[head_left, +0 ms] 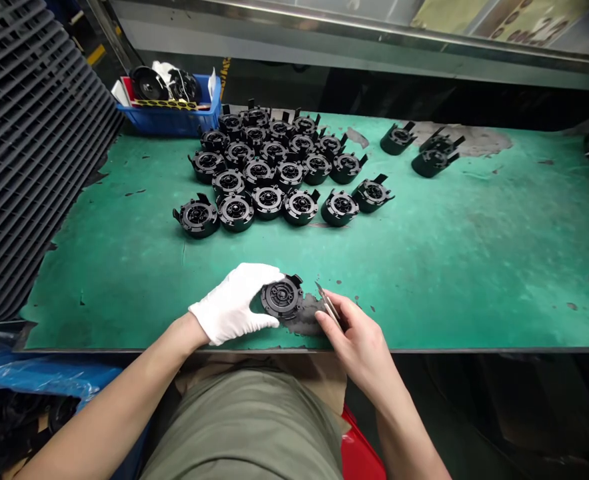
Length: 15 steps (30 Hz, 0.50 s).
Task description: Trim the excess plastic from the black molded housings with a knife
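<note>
My left hand (237, 303), in a white glove, curls round a round black plastic part (281, 298) that lies flat near the front edge of the green table mat (449, 267). My bare right hand (359, 337) pinches a thin metal blade (325, 301) whose tip points toward the part's right side. The blade's tip stands a little apart from the part.
Several matching black round parts (274, 170) sit in rows at the middle back of the mat, with three more (427, 150) at the back right. A blue bin (174, 110) holds more items at the back left. A dark slatted panel (29, 153) borders the left.
</note>
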Tool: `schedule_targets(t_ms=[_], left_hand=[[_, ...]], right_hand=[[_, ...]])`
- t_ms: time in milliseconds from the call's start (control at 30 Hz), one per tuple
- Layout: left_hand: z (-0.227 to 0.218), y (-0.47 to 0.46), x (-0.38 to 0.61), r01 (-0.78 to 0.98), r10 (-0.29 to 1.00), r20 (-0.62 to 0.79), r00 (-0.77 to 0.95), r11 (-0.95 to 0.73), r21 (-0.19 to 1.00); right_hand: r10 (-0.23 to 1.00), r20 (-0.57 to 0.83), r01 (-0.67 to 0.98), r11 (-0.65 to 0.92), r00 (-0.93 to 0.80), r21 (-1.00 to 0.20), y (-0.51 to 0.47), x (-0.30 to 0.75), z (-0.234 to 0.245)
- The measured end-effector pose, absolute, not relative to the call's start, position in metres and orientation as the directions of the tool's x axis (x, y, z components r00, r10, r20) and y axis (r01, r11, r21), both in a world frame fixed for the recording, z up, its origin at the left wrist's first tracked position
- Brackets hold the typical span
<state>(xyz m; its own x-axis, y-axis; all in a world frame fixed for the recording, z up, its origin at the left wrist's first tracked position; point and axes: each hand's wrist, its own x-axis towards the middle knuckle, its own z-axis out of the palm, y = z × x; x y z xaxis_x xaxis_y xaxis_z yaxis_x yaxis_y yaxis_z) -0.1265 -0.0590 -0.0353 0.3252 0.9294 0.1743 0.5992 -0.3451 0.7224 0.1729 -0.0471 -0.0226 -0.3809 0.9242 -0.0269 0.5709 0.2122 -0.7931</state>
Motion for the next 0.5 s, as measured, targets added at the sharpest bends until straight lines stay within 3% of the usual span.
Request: schedule_targets(t_ms=[133,267,400,500], left_hand=[[-0.036,-0.061,-0.131,0.587,0.939,0.168,0.299,-0.319,0.744],[-0.035,-0.069,-0.114,0.641,0.988,0.137,0.077,-0.154,0.752],[-0.031,-0.078,-0.079,0.744,0.956,0.294,0.009,-0.203,0.636],[-0.048,-0.08,-0.069,0.808,0.95,0.314,-0.002,-0.183,0.56]], right_hand=[[0.914,-0.056,0.544,0.19,-0.403,-0.817,-0.053,0.169,-0.02],[0.913,-0.018,0.511,0.211,-0.407,-0.833,-0.049,0.168,-0.026],[0.941,0.022,0.514,0.204,-0.337,-0.834,-0.052,0.166,-0.02],[0.946,0.009,0.475,0.17,-0.323,-0.863,-0.061,0.16,-0.009]])
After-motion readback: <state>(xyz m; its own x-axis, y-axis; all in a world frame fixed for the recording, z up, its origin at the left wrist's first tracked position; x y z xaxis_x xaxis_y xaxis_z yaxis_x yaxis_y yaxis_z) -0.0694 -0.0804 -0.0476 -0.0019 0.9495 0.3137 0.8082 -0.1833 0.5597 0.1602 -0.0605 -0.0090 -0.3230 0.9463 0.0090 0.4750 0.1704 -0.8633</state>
